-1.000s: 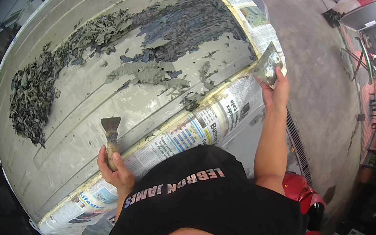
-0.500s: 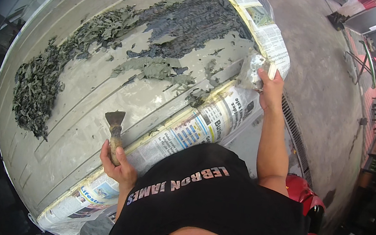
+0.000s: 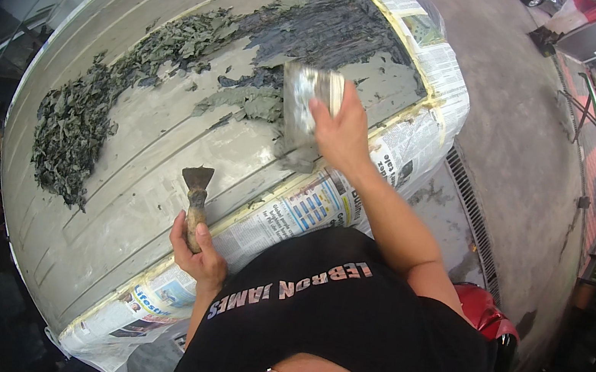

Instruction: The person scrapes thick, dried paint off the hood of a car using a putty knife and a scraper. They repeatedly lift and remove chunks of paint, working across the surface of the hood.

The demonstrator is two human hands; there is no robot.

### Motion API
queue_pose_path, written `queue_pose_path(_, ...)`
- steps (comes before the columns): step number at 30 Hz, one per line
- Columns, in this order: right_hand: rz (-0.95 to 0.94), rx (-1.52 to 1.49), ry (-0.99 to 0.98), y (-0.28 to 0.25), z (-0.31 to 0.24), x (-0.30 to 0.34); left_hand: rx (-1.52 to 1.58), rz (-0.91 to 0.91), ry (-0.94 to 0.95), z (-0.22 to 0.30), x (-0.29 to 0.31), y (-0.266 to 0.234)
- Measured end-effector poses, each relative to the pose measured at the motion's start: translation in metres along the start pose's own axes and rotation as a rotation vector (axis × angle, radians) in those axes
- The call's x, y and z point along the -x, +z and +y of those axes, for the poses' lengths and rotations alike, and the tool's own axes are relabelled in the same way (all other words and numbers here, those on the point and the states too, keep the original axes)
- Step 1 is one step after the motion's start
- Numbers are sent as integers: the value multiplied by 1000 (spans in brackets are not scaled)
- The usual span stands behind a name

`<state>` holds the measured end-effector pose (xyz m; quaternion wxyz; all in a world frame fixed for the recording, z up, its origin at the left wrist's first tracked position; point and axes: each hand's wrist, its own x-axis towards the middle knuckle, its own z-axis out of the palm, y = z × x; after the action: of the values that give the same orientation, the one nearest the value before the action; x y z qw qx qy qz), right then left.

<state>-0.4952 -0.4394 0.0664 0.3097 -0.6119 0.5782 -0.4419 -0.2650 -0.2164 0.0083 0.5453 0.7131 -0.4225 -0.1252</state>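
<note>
**Scraper in your left hand, tin in your right, over the stripped panel**

At the far left of the ribbed grey panel lies a thick heap of peeled paint flakes, dark grey-green and curled. From there a band of the same flakes runs up and to the right across the panel and ends in a patch of dark, wrinkled paint that clings near the top edge. Below that band the panel is bare and pale, with long raised ribs running along it.

Your left hand is closed around the handle of a scraper. The tool stands with its blade up, and the dirty, flared blade sits over bare panel, near the lower edge. Whether the blade touches the surface cannot be told.

Along the lower and right edges of the panel, newspaper is taped on as masking, with a yellowish tape line where it meets the metal.

Your right hand grips a silvery metal tin from its right side, fingers wrapped over it. The tin is blurred and tilted over the panel, just below the dark paint patch; its contents cannot be seen. A grey smear lies on the panel directly beneath it.

To the right are the concrete floor and a floor drain grate.
</note>
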Motion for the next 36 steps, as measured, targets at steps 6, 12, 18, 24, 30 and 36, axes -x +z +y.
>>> queue_pose_path(6, 117, 102, -8, -54, 10, -58, 17, 68, 36, 0, -1, 4)
queue_pose_path(12, 224, -174, 125, -102, 92, -30, 51, 59, 10, 0, 2, 4)
queue_pose_path(18, 204, -201, 97, -88, 111, -2, 44, 15, 24, -8, -1, 2)
queue_pose_path(24, 111, -231, 80, -63, 89, 8, 21, 15, 41, -2, 0, 2)
queue_pose_path(30, 126, -115, 35, -35, 79, 24, 48, 18, 45, -4, -1, 4)
queue_pose_path(36, 75, -87, 92, -5, 35, 13, 43, 26, 48, -2, -2, 4)
